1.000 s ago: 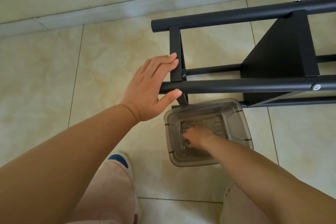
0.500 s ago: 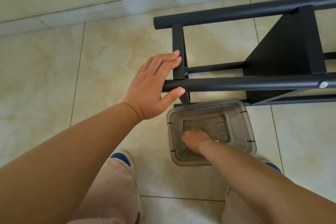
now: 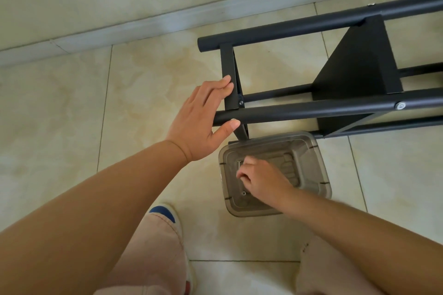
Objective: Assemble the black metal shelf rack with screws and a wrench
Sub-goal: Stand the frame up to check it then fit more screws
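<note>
The black metal shelf rack (image 3: pixel 311 108) lies on its side on the tiled floor, its tube ends pointing left. My left hand (image 3: pixel 201 122) rests on the end of the near tube, fingers over the flat crossbar (image 3: pixel 229 79), thumb under the tube. A silver bolt head (image 3: pixel 400 105) shows on the near tube. A clear grey plastic box (image 3: pixel 321 175) stands on the floor below the rack. My right hand (image 3: pixel 261 179) is inside it, fingers curled at a screw (image 3: pixel 239 165); another small fastener (image 3: pixel 244 193) lies on the box bottom.
The wall and its baseboard (image 3: pixel 167 19) run along the top. A black shelf panel (image 3: pixel 357 64) stands between the tubes at right. My shoe (image 3: pixel 165 213) and knees are at the bottom, close to the box.
My right hand has shifted up and left inside the box and curled its fingers. The view has tilted up a little. My left hand stays on the rack.
</note>
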